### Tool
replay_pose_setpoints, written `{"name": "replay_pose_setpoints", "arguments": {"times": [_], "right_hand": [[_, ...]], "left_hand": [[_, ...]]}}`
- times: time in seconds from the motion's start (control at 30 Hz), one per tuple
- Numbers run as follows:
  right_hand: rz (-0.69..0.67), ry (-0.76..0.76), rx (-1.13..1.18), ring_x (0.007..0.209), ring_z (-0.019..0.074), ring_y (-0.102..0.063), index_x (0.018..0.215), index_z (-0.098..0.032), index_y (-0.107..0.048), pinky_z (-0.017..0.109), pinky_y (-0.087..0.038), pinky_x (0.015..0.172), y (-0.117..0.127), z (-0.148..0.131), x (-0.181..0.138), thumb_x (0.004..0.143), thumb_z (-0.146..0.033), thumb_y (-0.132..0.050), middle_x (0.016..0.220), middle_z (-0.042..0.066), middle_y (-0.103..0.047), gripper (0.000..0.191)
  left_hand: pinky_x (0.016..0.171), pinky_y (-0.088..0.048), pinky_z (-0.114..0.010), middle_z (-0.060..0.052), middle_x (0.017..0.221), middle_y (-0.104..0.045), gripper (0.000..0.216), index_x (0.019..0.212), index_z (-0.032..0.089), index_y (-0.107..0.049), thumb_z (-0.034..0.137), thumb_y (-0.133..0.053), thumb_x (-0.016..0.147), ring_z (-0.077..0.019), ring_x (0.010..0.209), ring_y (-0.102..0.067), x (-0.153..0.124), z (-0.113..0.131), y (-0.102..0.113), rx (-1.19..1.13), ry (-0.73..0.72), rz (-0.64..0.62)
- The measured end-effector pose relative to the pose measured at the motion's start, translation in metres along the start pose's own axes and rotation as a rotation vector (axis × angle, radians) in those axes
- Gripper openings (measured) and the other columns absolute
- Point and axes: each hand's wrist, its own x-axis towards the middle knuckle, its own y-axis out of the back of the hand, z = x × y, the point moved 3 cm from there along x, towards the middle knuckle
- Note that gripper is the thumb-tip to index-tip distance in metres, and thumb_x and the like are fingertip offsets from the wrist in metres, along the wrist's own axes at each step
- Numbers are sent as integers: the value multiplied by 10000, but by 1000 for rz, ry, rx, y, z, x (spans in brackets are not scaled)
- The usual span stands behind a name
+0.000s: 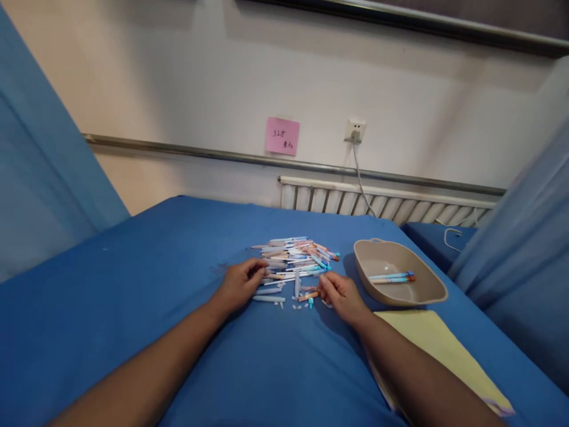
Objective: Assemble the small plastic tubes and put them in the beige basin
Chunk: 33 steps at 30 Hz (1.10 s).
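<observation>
Left hand (pixel 242 283): curled at the pile's near left side; we could not tell whether it gripped anything.
Right hand (pixel 340 295): our fingertips pinched one orange-ended stick (pixel 308 295), just at the pile's near side.
Pile (pixel 296 258): thin, smooth plastic sticks in white, pale blue and orange, heaped criss-cross toward the far edge of the blue sheet (pixel 133 284).
Bowl (pixel 427 290): beige, matte, rounded-square, by the sheet's right edge, holding two blue sticks (pixel 391 277).
Yellow pad (pixel 440 344): flat, beneath our right forearm.

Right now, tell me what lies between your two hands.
In the head view, loose pens and small caps lie on the blue sheet between the left hand and right hand.
</observation>
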Motion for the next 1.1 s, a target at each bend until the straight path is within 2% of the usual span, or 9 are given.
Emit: {"name": "replay_pose_setpoints", "arguments": {"times": [0.17, 0.33, 0.4, 0.5, 0.6, 0.83, 1.1], "right_hand": [[78, -182, 184, 410, 93, -440, 693, -185, -520, 202, -363, 426, -8, -8, 14, 810, -478, -506, 488, -52, -491, 315], [103, -246, 329, 412, 77, -427, 707, -179, -519, 188, -356, 389, -22, -17, 27, 729, -455, -583, 581, -37, -535, 284], [127, -210, 292, 459, 87, -452, 718, -178, -529, 192, -383, 426, -23, -9, 25, 748, -434, -572, 600, -29, -532, 262], [81, -153, 162, 511, 105, -481, 723, -182, -548, 205, -414, 485, -22, 8, 19, 784, -397, -549, 584, -29, -515, 223], [58, -141, 131, 504, 108, -479, 733, -187, -551, 207, -405, 483, -20, 19, 18, 803, -378, -530, 578, -32, -516, 204], [-27, -114, 152, 561, 113, -501, 746, -187, -549, 209, -413, 529, -30, 12, 20, 814, -350, -513, 637, -17, -546, 180], [-52, -96, 156, 522, 93, -477, 733, -179, -549, 194, -384, 497, -33, 7, 18, 810, -318, -522, 603, -31, -530, 161]], "left_hand": [[658, -414, -226, -9, 811, -658, 241, 927, 194, -632, 310, -434, 853, -145, 715, -577, -6, 15, -2, 76, -151, -228], [657, -390, -219, -8, 785, -646, 175, 860, 203, -632, 284, -480, 831, -146, 707, -562, -11, 19, 0, 180, -214, -338], [657, -387, -220, -8, 781, -646, 168, 844, 205, -631, 284, -483, 829, -150, 713, -562, -10, 19, 2, 203, -204, -350], [664, -391, -225, -8, 798, -652, 185, 866, 209, -635, 289, -472, 833, -151, 719, -568, -6, 15, 5, 204, -150, -342], [689, -404, -237, -18, 839, -663, 216, 895, 206, -642, 302, -456, 840, -160, 748, -579, -1, 7, 6, 198, -102, -307], [765, -405, -254, -24, 893, -660, 204, 895, 223, -651, 283, -461, 852, -175, 838, -580, 8, -7, -2, 304, -134, -308], [728, -391, -248, -30, 865, -629, 181, 852, 220, -639, 280, -469, 868, -173, 813, -561, 12, 3, -12, 407, -218, -333]]}}
